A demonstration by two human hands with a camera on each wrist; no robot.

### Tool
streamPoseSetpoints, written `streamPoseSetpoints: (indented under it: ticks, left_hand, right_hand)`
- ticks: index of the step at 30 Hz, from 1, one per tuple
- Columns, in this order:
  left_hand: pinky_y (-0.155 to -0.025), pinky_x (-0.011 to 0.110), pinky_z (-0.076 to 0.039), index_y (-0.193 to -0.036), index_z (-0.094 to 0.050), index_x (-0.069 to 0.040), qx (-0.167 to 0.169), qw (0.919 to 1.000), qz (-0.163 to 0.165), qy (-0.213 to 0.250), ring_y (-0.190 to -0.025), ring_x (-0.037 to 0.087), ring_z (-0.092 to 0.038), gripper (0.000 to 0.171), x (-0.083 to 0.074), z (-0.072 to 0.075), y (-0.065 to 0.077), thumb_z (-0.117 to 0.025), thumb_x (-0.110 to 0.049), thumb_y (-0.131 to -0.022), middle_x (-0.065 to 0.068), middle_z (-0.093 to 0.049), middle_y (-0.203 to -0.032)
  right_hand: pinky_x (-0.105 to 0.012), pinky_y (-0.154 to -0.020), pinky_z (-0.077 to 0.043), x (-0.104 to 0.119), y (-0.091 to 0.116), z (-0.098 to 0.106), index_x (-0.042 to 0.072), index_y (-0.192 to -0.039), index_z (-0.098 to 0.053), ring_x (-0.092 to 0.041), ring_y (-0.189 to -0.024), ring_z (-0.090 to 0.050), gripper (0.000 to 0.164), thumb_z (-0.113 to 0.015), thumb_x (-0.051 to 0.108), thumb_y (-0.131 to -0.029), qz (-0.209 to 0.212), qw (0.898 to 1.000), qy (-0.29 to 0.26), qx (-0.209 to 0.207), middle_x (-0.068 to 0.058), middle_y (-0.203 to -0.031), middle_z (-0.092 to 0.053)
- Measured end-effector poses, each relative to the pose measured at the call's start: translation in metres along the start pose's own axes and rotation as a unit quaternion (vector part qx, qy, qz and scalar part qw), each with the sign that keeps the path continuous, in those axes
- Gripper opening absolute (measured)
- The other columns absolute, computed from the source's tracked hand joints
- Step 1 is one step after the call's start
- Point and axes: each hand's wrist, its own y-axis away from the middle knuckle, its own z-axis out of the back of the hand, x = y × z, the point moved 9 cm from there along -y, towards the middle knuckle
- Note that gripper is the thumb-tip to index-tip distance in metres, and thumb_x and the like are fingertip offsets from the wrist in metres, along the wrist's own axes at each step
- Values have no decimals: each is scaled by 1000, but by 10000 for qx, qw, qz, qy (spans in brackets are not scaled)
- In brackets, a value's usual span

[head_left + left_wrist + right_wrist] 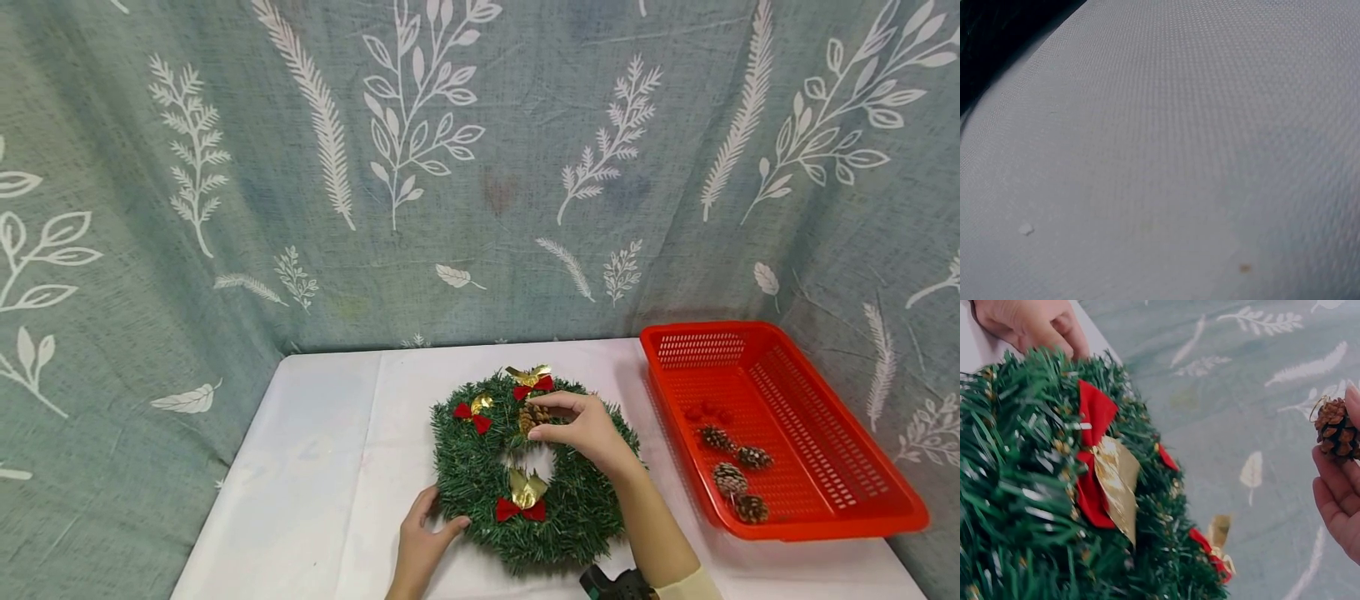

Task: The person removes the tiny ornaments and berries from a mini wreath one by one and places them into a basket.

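A green Christmas wreath (480, 475) lies on the white-covered table, carrying red and gold bows (521, 507). Between the thumb and fingertips of my right hand (581, 425) is a brown pine cone (1335, 428), which overlaps the wreath's upper inner part in the head view. A thin gold loop shows on top of the cone in the right wrist view. My left hand (423, 542) holds the wreath's lower left edge, thumb and fingers apart around the greenery. In the left wrist view only white cloth (1179, 156) and a dark corner appear.
To the right of the wreath stands a red plastic basket (817, 442). Several pine cones (729, 479) and some small red pieces (708, 411) lie in its left side. A grey-green leaf-patterned curtain (495, 183) hangs behind and beside the table.
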Motion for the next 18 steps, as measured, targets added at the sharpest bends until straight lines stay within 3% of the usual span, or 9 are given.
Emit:
streamPoseSetpoints:
  ticks: [4,12,18]
  left_hand:
    - [-95,40,-49,-125,-59,-6,3,10000,20,-15,-113,25,-56,63,0,0,0,-82,-32,-72,7,-61,-122]
    - [-95,35,-49,-124,-60,-6,6,10000,65,30,-113,23,-56,63,3,0,0,-82,-31,-71,5,-61,-121]
    - [-97,35,-48,-125,-59,-5,47,9999,134,12,-113,20,-55,62,-6,1,1,-82,-27,-72,5,-60,-122]
  right_hand:
    - [-38,-89,-53,-3,2,10,13,-115,-69,-26,-113,-58,48,-84,26,-71,-142,9998,16,-160,-9,-120,-64]
    - [-29,-79,-56,-4,7,27,7,-116,-68,-26,-108,-60,46,-82,20,-73,-2,9993,48,-358,-13,-117,-65]
    - [-27,-78,-55,-5,14,40,5,-118,-67,-21,-108,-60,48,-82,20,-74,5,9985,241,-486,-14,-119,-64]
